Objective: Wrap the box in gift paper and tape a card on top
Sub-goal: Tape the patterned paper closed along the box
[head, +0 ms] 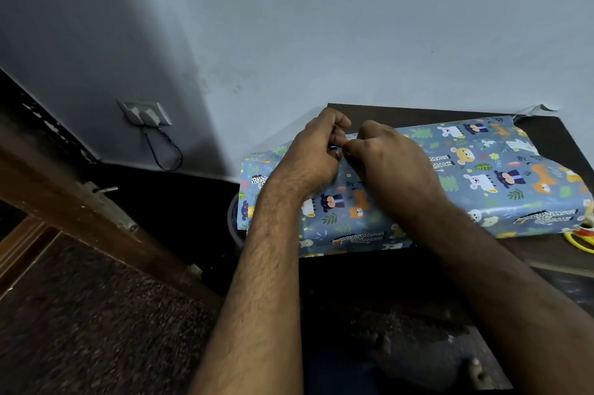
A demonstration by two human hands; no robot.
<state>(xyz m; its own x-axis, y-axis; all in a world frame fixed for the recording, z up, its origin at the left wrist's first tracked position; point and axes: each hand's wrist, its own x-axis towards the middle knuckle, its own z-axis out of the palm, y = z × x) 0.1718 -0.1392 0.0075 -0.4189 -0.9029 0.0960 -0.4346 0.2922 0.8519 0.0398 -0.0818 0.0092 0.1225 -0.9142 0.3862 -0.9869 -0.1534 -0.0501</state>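
Dark table (pixel 546 137) sat against a pale wall. Both hands met over the box's left end: left hand (pixel 316 150) and right hand (pixel 390 158) pinched something small together, unclear what. Wrapped box (pixel 482 176) ran lengthwise rightward from the hands; scissors (pixel 580 242) lay at its right end.

The wrapped box (pixel 450 182) lies on the table (pixel 553 137), scissors (pixel 580 242) just right of it.
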